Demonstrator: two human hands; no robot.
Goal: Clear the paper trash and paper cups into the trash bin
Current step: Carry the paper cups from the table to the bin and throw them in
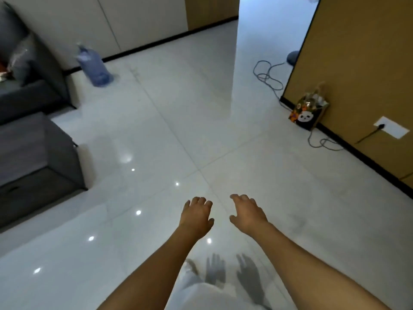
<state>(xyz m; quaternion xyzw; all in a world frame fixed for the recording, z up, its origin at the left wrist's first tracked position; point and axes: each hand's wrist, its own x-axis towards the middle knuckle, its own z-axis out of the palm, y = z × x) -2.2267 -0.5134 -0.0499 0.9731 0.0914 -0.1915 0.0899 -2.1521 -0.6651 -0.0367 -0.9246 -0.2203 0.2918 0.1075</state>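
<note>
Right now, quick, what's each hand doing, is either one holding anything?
Left hand: open, fingers relaxed, holding nothing, out over the floor.
Right hand: open, fingers loosely spread, holding nothing.

Two bare hands reaching out over a glossy floor [201, 135]
Left hand [196, 217] and right hand [248, 214] are hovering side by side, fingers relaxed, holding nothing.

hands [220, 214]: 2 | water jug [95, 67]: 1 | gift bag [309, 113]: 1
</note>
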